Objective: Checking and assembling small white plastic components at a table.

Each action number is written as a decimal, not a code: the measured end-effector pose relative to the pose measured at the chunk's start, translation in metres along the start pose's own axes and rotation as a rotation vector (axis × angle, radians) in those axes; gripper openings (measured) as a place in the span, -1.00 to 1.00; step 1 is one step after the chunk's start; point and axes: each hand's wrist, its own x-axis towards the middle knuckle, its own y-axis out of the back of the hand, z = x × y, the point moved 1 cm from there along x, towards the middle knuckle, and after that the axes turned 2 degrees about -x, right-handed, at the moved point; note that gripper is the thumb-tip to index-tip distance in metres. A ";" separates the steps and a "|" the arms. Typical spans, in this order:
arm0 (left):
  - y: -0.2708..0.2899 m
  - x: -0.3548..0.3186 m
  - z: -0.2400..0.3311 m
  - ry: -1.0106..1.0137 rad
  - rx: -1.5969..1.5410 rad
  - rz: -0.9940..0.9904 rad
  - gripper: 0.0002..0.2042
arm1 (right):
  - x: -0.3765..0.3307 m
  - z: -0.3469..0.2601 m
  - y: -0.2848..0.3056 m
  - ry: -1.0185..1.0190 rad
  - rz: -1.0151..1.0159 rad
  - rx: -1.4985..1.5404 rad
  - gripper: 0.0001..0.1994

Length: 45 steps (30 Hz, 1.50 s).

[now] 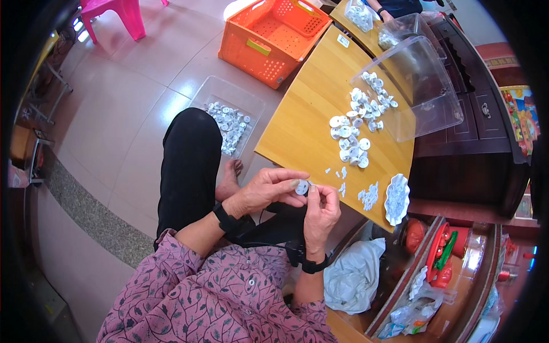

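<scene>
White disc sits at the desk's near edge. Left hand: grip pinches disc, thumb against fingers. Right hand: fingertips at disc's right rim; cannot tell whether grip is closed. Right on desk: loose discs farther, chips and dish nearer.

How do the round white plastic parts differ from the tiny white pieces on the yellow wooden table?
The round white plastic parts are larger and disc-faced; the tiny white pieces look narrow. The round parts form a long heap; the tiny pieces lie mostly in a small cluster. Both are white, on the table.
</scene>
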 end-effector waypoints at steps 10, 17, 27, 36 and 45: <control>0.001 0.000 -0.003 -0.055 0.005 -0.113 -0.55 | -0.001 -0.010 0.008 0.159 -0.037 -0.151 -0.96; 0.002 0.000 0.000 -0.111 0.228 -0.101 -0.55 | -0.002 -0.010 0.008 0.127 -0.067 -0.096 -0.97; 0.005 0.001 -0.001 -0.138 0.081 -0.066 -0.62 | -0.003 -0.017 0.006 0.172 -0.055 -0.173 -0.94; 0.003 0.000 -0.001 -0.098 0.024 -0.077 -0.64 | -0.003 -0.019 0.004 0.284 -0.020 -0.241 -0.93; 0.003 0.000 -0.002 -0.088 0.037 -0.057 -0.63 | -0.004 -0.024 0.003 0.304 -0.033 -0.256 -0.92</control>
